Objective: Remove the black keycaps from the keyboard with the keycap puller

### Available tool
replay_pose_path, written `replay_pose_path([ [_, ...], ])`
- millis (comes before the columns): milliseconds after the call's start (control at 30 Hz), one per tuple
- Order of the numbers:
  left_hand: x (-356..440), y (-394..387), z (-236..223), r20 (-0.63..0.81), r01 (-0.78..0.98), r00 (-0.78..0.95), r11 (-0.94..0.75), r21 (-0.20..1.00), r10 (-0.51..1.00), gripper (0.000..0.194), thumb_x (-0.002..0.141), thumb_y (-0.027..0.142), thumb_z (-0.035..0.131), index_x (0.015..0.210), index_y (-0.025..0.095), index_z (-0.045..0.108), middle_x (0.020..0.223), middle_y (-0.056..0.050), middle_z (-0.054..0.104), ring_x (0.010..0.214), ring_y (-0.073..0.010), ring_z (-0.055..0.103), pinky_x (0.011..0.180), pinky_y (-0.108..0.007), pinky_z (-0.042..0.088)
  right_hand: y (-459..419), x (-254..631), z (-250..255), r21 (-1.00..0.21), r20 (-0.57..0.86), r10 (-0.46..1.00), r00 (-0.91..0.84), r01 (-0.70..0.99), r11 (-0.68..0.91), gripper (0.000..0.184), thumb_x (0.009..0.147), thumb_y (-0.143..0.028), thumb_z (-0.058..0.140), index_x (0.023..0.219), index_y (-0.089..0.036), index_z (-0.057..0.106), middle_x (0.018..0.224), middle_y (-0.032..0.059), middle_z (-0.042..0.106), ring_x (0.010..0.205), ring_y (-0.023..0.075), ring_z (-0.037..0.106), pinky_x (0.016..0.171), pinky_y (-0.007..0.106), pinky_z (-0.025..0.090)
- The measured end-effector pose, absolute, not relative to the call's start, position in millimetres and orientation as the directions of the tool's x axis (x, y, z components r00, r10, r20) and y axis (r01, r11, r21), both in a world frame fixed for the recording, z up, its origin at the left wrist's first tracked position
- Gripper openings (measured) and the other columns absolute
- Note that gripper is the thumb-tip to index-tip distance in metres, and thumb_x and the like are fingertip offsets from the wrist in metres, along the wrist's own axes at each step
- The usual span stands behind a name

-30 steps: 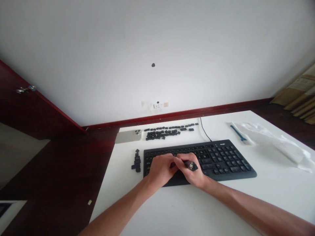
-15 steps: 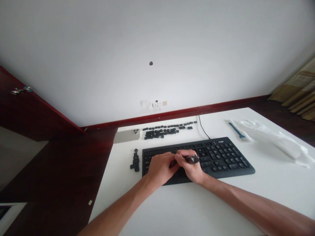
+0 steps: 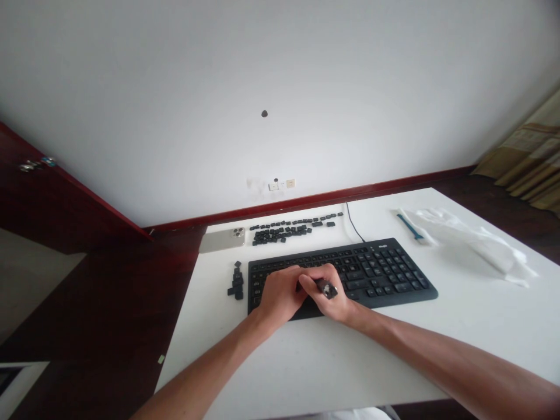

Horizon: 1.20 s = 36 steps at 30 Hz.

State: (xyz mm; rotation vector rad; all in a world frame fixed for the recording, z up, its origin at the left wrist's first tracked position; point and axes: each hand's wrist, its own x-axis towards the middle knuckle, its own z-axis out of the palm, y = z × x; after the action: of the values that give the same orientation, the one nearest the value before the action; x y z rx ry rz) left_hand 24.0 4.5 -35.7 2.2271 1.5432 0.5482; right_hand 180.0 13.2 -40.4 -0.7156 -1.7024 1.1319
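A black keyboard [image 3: 385,271] lies on the white table, and both my hands are over its left half. My right hand [image 3: 330,300] is closed around a slim dark tool [image 3: 327,288], whose worn handle end sticks out towards the right; its tip is hidden. Pressed against it, my left hand [image 3: 283,294] has its fingers curled down at the keys. What those fingers hold, if anything, is hidden. Several loose black keycaps [image 3: 237,281] lie left of the keyboard. More keycaps [image 3: 280,234] are laid in rows behind it.
A phone [image 3: 222,240] lies face down at the back left of the table [image 3: 306,367]. On the right are a blue-handled brush [image 3: 410,227] and a crumpled white plastic bag [image 3: 472,239]. The keyboard's cable [image 3: 355,223] runs off the back edge.
The view has shifted slightly, so the table's front edge now shows. My hands stay together over the keyboard, with the dark tool still in my right hand and tilted a little differently.
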Motion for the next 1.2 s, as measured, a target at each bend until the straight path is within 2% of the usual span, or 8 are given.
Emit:
replay_pose_path([
  [133,26.7,5.1,-37.2,0.115,0.769,0.308,-0.318,0.555,0.944,0.013,0.093,0.02,0.062,0.086,0.025,0.072,0.091,0.003,0.074,0.075,-0.0151,0.067,0.062,-0.028,0.032,14.2,178.8,-40.4,-0.919,0.377,0.858,-0.348,-0.023,0.395,0.038,0.096,-0.031,0.062,0.062,-0.014,0.057,0.058,-0.0012,0.05,0.055,0.0099,0.044,0.052,0.023,0.036],
  [333,28.9,5.6,-39.7,0.087,0.83,0.249,-0.259,0.495,0.965,0.015,0.091,0.023,0.063,0.077,0.022,0.065,0.074,0.0,0.07,0.071,-0.019,0.067,0.06,-0.03,0.029,13.1,179.2,-41.2,-0.911,0.393,0.859,-0.328,-0.01,0.413,0.041,0.098,-0.03,0.059,0.059,-0.015,0.056,0.055,-0.0025,0.045,0.052,0.0085,0.038,0.05,0.023,0.033],
  [433,30.1,5.0,-41.1,0.09,0.83,0.233,-0.246,0.5,0.968,0.017,0.091,0.024,0.063,0.074,0.022,0.062,0.073,0.0,0.07,0.071,-0.0194,0.068,0.06,-0.03,0.03,13.0,178.8,-41.2,-0.914,0.386,0.874,-0.296,0.01,0.407,0.046,0.1,-0.031,0.054,0.057,-0.015,0.053,0.054,-0.0023,0.045,0.051,0.0082,0.036,0.049,0.024,0.031],
  [733,32.8,3.6,-39.9,0.077,0.836,0.22,-0.229,0.498,0.972,0.02,0.091,0.024,0.063,0.071,0.023,0.061,0.071,0.0,0.069,0.07,-0.0194,0.066,0.06,-0.03,0.031,12.1,183.1,-41.5,-0.901,0.4,0.86,-0.316,0.034,0.432,0.048,0.101,-0.04,0.053,0.059,-0.016,0.055,0.055,-0.0007,0.048,0.051,0.0103,0.041,0.049,0.026,0.033],
  [833,32.5,2.7,-38.4,0.061,0.832,0.228,-0.228,0.506,0.972,0.02,0.091,0.024,0.063,0.071,0.023,0.061,0.074,0.001,0.069,0.07,-0.018,0.065,0.06,-0.029,0.031,11.4,183.6,-42.0,-0.869,0.452,0.825,-0.338,0.041,0.493,0.05,0.103,-0.041,0.048,0.059,-0.018,0.052,0.054,-0.001,0.044,0.05,0.0104,0.038,0.049,0.027,0.031],
  [967,32.5,3.6,-38.3,0.055,0.83,0.254,-0.247,0.501,0.966,0.022,0.091,0.02,0.063,0.07,0.023,0.061,0.078,0.003,0.069,0.072,-0.016,0.064,0.062,-0.029,0.033,11.5,181.2,-40.5,-0.8,0.551,0.755,-0.356,0.031,0.599,0.054,0.102,-0.042,0.052,0.055,-0.02,0.038,0.053,-0.0034,0.032,0.049,0.0093,0.027,0.048,0.028,0.025],
  [1100,32.5,4.2,-37.5,0.044,0.831,0.247,-0.235,0.504,0.968,0.017,0.092,0.019,0.062,0.076,0.024,0.064,0.082,0.003,0.069,0.075,-0.0156,0.066,0.064,-0.027,0.037,12.7,178.5,-39.4,-0.813,0.523,0.777,-0.35,0.07,0.578,0.053,0.102,-0.045,0.052,0.058,-0.021,0.037,0.054,-0.0035,0.033,0.05,0.0092,0.029,0.048,0.027,0.026],
  [1200,30.3,3.4,-33.8,0.058,0.79,0.28,-0.264,0.553,0.958,0.01,0.092,0.021,0.062,0.084,0.025,0.068,0.095,0.002,0.072,0.082,-0.0152,0.068,0.067,-0.025,0.042,13.9,176.9,-41.0,-0.767,0.569,0.722,-0.393,0.062,0.638,0.054,0.101,-0.043,0.057,0.058,-0.022,0.032,0.054,-0.0044,0.032,0.05,0.0093,0.027,0.048,0.027,0.026],
])
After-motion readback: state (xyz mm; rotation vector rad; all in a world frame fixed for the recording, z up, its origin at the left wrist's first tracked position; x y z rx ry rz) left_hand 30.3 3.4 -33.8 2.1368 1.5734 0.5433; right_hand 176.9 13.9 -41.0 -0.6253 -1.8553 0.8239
